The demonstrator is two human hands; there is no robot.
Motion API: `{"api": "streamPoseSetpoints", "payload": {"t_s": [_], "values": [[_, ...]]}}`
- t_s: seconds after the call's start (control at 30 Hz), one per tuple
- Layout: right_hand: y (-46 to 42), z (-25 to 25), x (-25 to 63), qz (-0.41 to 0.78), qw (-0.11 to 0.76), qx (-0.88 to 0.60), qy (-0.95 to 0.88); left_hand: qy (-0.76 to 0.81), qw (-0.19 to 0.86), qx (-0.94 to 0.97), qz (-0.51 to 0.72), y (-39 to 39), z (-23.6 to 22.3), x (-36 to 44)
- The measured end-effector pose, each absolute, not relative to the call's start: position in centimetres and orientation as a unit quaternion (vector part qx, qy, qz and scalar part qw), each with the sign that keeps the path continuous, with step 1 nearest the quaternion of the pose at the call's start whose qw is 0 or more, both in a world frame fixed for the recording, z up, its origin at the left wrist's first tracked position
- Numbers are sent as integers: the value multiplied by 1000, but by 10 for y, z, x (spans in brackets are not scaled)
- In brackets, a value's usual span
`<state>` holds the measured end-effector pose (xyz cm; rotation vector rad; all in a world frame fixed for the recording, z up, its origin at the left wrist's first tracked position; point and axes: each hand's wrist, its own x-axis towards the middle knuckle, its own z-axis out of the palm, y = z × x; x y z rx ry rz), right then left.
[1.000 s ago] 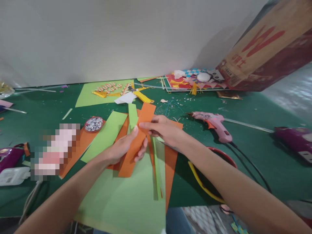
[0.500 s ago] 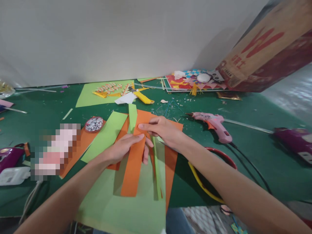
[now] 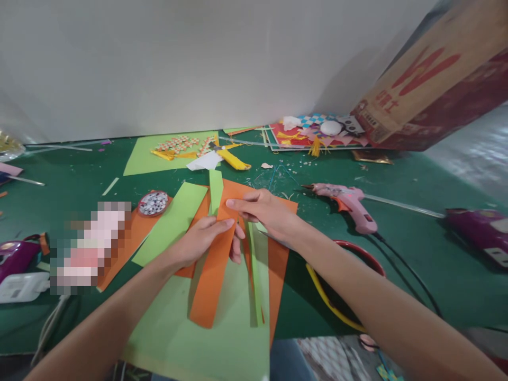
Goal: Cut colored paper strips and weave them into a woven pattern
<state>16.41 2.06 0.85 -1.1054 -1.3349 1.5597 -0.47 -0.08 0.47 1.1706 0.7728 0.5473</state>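
Long orange paper strip (image 3: pixel 212 275) has just bowed, lower end swinging left: apparently being flexed, not set down. Left hand (image 3: pixel 200 241) grip pinches its upper part, right hand (image 3: pixel 272 214) its top, above pale-green paper sheet (image 3: pixel 202 349).

2 bare, slender forearms (image 3: pixel 381 286) taper toward the wrists (image 3: pixel 177 255); blue, denim-like cloth (image 3: pixel 291 362) shows below, between them.

Gap between hands (image 3: pixel 272 211) and pink glue gun (image 3: pixel 349 196), red-yellow loop (image 3: pixel 326 302) as nearside obstacle.
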Motion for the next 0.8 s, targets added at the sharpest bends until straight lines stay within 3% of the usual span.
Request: {"api": "streamPoseSetpoints", "payload": {"t_s": [0.4,0.8], "values": [[23,10,163,602,436,-444,-501,374,738,512,231,-2,6,-5],[17,14,162,622,401,-396,-543,384,710,537,247,-2,8,-4]]}}
